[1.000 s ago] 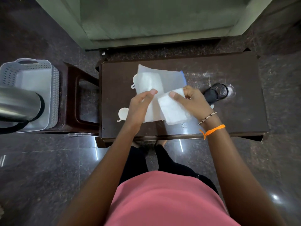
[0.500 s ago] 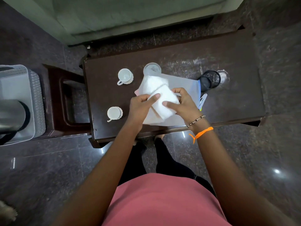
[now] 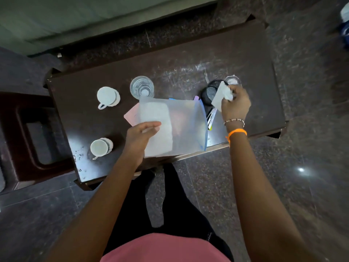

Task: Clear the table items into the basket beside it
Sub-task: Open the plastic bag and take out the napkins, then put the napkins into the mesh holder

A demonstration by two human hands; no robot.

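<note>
Gripping the translucent folder (image 3: 181,125) overhanging the table (image 3: 170,53) edge, left hand (image 3: 137,137).

A domestic sitting room. A low dark wooden surface (image 3: 255,59) stands on a polished dark granite-pattern tile floor (image 3: 302,176), in front of a green upholstered sofa (image 3: 56,21). Two white teacups (image 3: 106,96) (image 3: 99,147) and a clear drinking glass (image 3: 141,86) rest on the surface; a dark wooden stool (image 3: 24,129) stands beside it.
</note>
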